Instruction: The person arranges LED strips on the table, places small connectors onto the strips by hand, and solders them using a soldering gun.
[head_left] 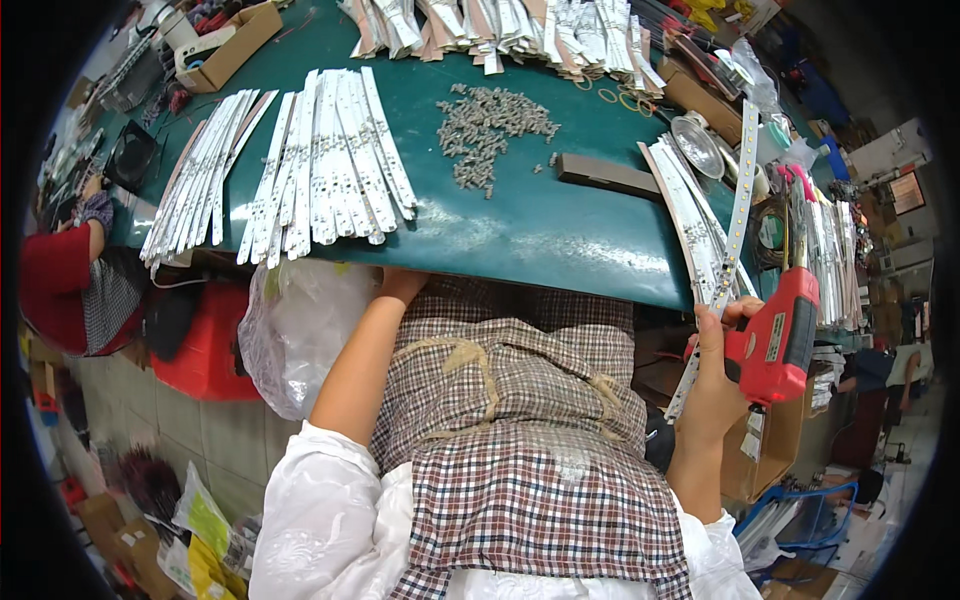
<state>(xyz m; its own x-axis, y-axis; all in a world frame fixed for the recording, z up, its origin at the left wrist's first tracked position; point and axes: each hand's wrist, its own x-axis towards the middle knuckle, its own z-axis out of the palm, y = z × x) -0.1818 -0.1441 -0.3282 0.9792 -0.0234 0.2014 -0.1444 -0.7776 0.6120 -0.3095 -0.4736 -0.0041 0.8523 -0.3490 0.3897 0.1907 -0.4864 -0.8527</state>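
White strip (741, 190): long, thin, row of small yellowish squares along its length. It's at the right end of the green worktop (560, 240), in the right hand (714, 385); that grip is closed on it and on the red power tool (790, 345). Left hand (403, 284): fingers hidden at worktop edge, can't tell its grip. Farther out: brown bar (608, 174), small grey parts (490, 125) piled loose, white strip bundle (335, 165).

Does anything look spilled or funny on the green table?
Maybe the small grey parts: they lie in a loose heap with no container, and a couple sit apart near the brown bar. That looks a bit like a spill.
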